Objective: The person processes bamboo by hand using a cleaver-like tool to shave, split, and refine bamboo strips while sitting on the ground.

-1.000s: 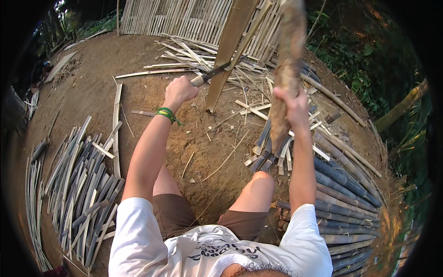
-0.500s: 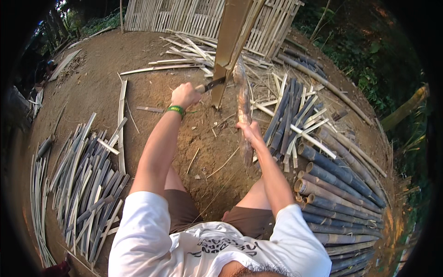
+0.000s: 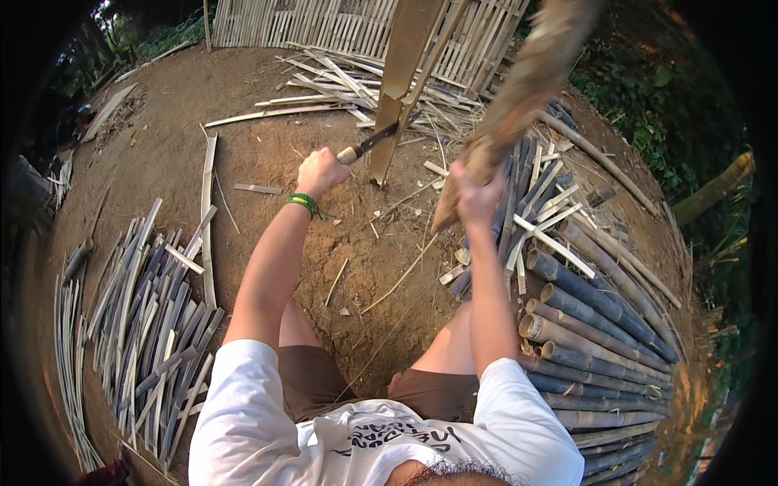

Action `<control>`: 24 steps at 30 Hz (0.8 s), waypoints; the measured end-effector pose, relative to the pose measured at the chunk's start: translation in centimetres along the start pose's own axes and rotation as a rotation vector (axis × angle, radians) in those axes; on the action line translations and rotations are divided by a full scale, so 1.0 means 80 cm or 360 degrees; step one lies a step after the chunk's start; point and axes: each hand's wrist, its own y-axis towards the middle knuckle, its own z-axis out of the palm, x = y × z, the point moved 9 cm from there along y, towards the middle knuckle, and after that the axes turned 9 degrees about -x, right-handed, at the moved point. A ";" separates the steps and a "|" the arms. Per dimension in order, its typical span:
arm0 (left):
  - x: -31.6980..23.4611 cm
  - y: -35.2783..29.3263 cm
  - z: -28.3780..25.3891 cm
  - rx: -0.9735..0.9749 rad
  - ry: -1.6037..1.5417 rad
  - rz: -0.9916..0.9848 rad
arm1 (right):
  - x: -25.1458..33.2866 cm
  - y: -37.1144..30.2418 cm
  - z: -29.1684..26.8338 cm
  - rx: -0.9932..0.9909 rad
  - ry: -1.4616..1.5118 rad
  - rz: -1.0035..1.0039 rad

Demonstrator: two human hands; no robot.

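Observation:
My left hand is closed round the pale handle of a machete, a green band on the wrist above it. The machete's dark blade runs across an upright bamboo pole, which is split lengthwise and has the blade in its split near the lower end. My right hand grips a thick, rough wooden club near its lower end. The club is raised, tilting up and to the right, apart from the blade; its upper part is blurred by motion.
Split bamboo strips lie heaped on the left. Round bamboo poles are stacked on the right, beside a pile of dark and pale strips. More pale slats lie before a slatted bamboo fence at the back.
My right hand has lifted the club up and to the right, away from the bamboo. The left hand and machete have hardly moved, and the blade stays at the pole.

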 end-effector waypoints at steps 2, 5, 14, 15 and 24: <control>-0.017 -0.003 0.027 0.0005 -0.0036 0.0041 | -0.170 -0.091 0.004 0.0275 -0.0658 0.0844; -0.017 -0.001 0.068 0.0047 0.0015 0.0015 | -0.288 -0.149 0.005 0.0659 -0.0822 0.1175; 0.017 -0.027 -0.027 0.0283 0.0059 0.0027 | -0.137 -0.186 0.000 0.0912 -0.0538 0.1568; -0.002 -0.034 -0.051 0.0288 0.0054 0.0080 | -0.146 -0.191 -0.024 0.0827 -0.0600 0.1554; 0.045 -0.071 0.007 0.0452 -0.0081 0.0051 | -0.089 -0.208 -0.047 0.0822 -0.0437 0.1481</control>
